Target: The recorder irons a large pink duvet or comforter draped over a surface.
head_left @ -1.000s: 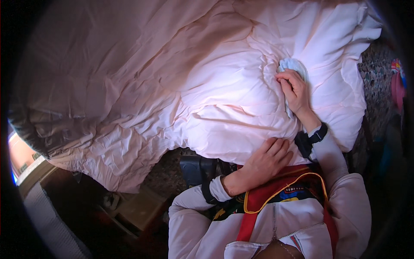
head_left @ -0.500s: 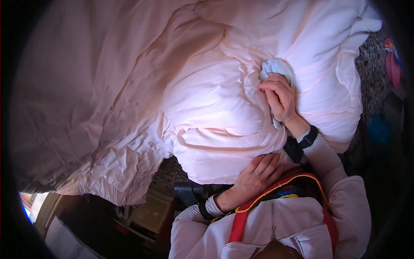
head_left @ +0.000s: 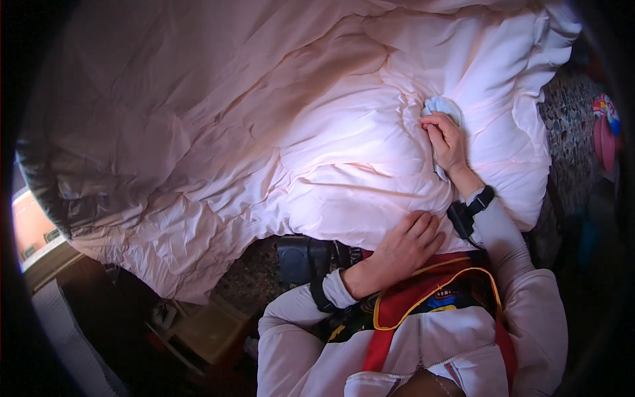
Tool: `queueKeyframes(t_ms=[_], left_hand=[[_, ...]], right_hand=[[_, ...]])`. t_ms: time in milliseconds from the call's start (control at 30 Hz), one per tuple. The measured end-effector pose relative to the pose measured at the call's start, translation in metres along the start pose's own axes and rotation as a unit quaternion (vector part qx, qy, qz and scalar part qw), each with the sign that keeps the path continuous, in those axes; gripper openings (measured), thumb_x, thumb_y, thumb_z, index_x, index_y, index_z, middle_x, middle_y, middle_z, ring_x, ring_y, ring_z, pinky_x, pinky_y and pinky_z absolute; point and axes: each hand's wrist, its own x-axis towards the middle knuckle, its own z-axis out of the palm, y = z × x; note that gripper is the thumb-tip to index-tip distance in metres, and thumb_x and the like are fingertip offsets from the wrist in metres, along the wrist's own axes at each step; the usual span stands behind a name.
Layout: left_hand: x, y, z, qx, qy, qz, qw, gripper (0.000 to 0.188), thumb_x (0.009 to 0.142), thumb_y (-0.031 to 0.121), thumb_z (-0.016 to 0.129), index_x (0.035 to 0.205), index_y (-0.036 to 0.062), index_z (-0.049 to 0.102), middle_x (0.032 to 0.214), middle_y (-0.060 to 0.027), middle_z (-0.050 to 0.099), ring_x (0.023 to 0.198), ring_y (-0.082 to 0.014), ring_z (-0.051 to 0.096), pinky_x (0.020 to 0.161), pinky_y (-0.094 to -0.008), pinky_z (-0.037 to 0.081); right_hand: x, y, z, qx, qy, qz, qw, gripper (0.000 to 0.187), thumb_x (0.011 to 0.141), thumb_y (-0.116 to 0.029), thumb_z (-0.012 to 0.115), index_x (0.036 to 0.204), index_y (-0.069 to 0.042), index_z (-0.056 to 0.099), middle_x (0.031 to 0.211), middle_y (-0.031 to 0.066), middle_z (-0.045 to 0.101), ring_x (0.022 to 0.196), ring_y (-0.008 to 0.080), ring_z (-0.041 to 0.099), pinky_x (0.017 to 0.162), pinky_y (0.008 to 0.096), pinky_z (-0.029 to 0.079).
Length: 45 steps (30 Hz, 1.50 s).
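Note:
A large pale pink quilt lies bunched in front of me, reaching close to my waist. On its right part, my right hand is closed in a pinch beside a gathered fold. What its fingertips hold, if anything, is too small to make out. Partly under that hand lies a pale blue cloth, its edge showing past the knuckles. My left hand rests on the quilt's near edge, fingers laid over the fabric and slightly bent.
Beyond the quilt's right edge, a pink item lies on the speckled floor. A dark boxy object stands by my left wrist. A pale box or tray sits lower left, near a ribbed grey surface.
The view has shifted, and the quilt and both hands appear further right. My left hand sits slightly higher in the picture. My right hand keeps its pinch by the pale blue cloth.

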Motion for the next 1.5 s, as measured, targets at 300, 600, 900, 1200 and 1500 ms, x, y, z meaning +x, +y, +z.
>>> queueKeyframes(t_ms=[300, 600, 900, 1200, 1500], left_hand=[[-0.002, 0.001, 0.008, 0.019, 0.035, 0.022, 0.999, 0.038, 0.080, 0.022, 0.052, 0.113, 0.0061, 0.059, 0.119, -0.0152, 0.056, 0.114, -0.0280, 0.050, 0.100, -0.0395, 0.036], [-0.002, 0.003, 0.016, 0.032, 0.038, 0.023, 0.999, 0.038, 0.080, 0.023, 0.053, 0.113, 0.0049, 0.058, 0.117, -0.0153, 0.056, 0.113, -0.0285, 0.050, 0.100, -0.0406, 0.036], [-0.002, 0.004, 0.013, 0.047, 0.022, 0.023, 0.998, 0.038, 0.081, 0.023, 0.052, 0.114, 0.0053, 0.058, 0.118, -0.0159, 0.056, 0.114, -0.0288, 0.050, 0.101, -0.0418, 0.035], [-0.002, 0.003, 0.011, 0.043, 0.024, 0.026, 0.998, 0.038, 0.081, 0.023, 0.052, 0.114, 0.0053, 0.059, 0.118, -0.0157, 0.056, 0.114, -0.0291, 0.049, 0.102, -0.0417, 0.035], [-0.002, 0.004, 0.012, 0.036, 0.026, 0.019, 0.999, 0.039, 0.081, 0.023, 0.053, 0.114, 0.0052, 0.059, 0.119, -0.0161, 0.055, 0.114, -0.0290, 0.049, 0.101, -0.0416, 0.035]], right_hand=[[-0.001, -0.004, -0.001, -0.009, -0.024, 0.048, 0.999, 0.015, 0.087, -0.004, 0.052, 0.095, -0.001, 0.064, 0.090, 0.0118, 0.066, 0.084, 0.0254, 0.064, 0.078, 0.0321, 0.050], [-0.003, 0.003, -0.002, -0.008, -0.017, 0.025, 1.000, 0.014, 0.088, -0.004, 0.052, 0.094, -0.001, 0.064, 0.089, 0.0117, 0.066, 0.083, 0.0251, 0.064, 0.076, 0.0319, 0.050], [-0.002, 0.005, -0.001, -0.027, -0.016, 0.016, 0.999, 0.014, 0.088, -0.004, 0.052, 0.095, -0.001, 0.064, 0.089, 0.0114, 0.066, 0.081, 0.0246, 0.064, 0.074, 0.0319, 0.050], [-0.001, 0.003, -0.001, -0.023, -0.017, 0.013, 1.000, 0.014, 0.088, -0.004, 0.052, 0.094, -0.001, 0.064, 0.089, 0.0118, 0.066, 0.082, 0.0251, 0.064, 0.075, 0.0321, 0.049], [-0.001, 0.001, -0.001, -0.012, -0.018, 0.027, 0.999, 0.014, 0.088, -0.003, 0.051, 0.094, -0.001, 0.064, 0.089, 0.0120, 0.066, 0.083, 0.0259, 0.063, 0.075, 0.0323, 0.049]])
